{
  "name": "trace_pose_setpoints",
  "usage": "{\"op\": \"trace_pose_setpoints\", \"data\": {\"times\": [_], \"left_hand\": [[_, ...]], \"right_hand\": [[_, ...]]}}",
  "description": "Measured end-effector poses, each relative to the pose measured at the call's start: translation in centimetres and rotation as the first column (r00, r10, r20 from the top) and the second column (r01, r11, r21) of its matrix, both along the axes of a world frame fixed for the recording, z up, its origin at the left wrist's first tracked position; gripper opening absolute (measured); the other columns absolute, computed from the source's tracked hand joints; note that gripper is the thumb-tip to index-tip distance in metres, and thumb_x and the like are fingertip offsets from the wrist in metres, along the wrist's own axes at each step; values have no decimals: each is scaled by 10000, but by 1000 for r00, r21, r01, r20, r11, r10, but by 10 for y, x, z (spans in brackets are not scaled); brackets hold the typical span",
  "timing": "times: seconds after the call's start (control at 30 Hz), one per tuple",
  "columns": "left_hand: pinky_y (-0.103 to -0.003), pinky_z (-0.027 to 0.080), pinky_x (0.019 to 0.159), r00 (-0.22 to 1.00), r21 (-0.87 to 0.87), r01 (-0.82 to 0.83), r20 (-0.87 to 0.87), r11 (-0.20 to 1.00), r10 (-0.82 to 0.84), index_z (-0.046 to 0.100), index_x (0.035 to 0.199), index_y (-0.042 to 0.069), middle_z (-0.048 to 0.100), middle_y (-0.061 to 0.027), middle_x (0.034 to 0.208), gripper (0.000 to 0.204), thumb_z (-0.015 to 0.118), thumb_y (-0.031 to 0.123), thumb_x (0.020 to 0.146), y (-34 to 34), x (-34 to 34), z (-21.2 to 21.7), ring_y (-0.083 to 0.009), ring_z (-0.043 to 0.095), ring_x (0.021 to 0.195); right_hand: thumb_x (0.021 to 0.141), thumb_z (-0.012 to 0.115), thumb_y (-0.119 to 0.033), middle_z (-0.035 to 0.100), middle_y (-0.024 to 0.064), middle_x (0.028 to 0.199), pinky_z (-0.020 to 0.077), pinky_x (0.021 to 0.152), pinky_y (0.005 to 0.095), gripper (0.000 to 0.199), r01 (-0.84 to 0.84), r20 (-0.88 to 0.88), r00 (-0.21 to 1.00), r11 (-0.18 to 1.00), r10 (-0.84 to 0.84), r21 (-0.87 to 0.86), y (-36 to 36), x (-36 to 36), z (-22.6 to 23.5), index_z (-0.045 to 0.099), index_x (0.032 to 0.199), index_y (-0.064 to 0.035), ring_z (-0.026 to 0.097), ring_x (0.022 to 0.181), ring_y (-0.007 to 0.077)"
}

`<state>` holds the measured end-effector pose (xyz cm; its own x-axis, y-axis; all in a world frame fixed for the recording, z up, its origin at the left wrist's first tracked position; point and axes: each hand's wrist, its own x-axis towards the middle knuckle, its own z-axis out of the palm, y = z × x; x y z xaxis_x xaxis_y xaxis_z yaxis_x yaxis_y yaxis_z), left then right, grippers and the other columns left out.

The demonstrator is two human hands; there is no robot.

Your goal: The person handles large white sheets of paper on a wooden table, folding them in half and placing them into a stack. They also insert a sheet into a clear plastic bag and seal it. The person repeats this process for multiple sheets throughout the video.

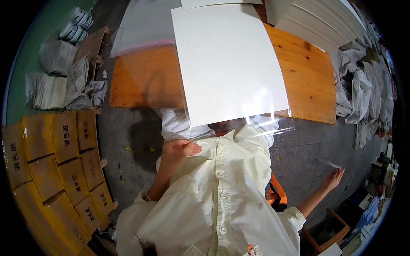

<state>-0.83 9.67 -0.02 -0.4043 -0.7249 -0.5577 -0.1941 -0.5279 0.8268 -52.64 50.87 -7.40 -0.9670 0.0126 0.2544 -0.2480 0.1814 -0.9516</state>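
Note:
A large white sheet (230,64) lies in a clear plastic sleeve (267,121) whose near end overhangs the table edge above my lap. My left hand (177,153) is beside my shirt front, short of the sleeve, with its fingers curled together and nothing showing in them. Out to the right, away from the table, my right hand (333,179) is closed with the fingertips pinched. A thin, wispy strip of clear plastic (329,164) trails from those fingertips; it is blurred. Neither hand touches the white sheet.
The orange wooden table (303,72) carries clear sleeves with a pink edge (145,49) on its left and a stack of white boards (316,21) at back right. Taped cartons (64,166) stand at left. Bagged bundles (47,91) and piled plastic (363,94) flank the table.

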Motion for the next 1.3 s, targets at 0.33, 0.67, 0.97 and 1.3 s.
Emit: {"op": "trace_pose_setpoints", "data": {"times": [0.33,0.67,0.97,1.3], "left_hand": [[-381,441,829,867,-874,463,481,147,132,604,1108,36,583,-140,1170,346,674,119,780,-3,24,5,-251,573,1023],[-368,306,978,808,-765,582,583,-276,90,651,1020,175,640,30,1105,197,658,182,823,-35,-2,4,-136,562,1096],[-352,448,865,918,-917,386,392,-103,-52,679,931,115,675,-11,1001,110,644,123,827,-41,-1,-15,-165,619,1003],[-325,462,758,980,-971,197,195,135,-28,701,848,77,687,-39,853,110,679,29,752,-49,0,1,-200,616,810]], "right_hand": [[832,581,27,497,140,1321,401,1017,408,453,340,-451,878,452,163,825,-60,69,-26,521,1262,-102,433,1261,310],[636,770,-34,509,39,1305,383,1018,410,591,-316,-331,423,480,844,819,-289,127,65,600,1179,-191,417,1264,282],[632,764,-60,635,42,1113,450,929,387,238,-557,-328,285,434,901,708,-313,135,60,718,850,-144,529,1137,264],[732,690,-43,693,67,946,446,906,355,63,-917,-84,247,261,965,301,-312,143,86,697,789,-67,595,1032,249]]}}
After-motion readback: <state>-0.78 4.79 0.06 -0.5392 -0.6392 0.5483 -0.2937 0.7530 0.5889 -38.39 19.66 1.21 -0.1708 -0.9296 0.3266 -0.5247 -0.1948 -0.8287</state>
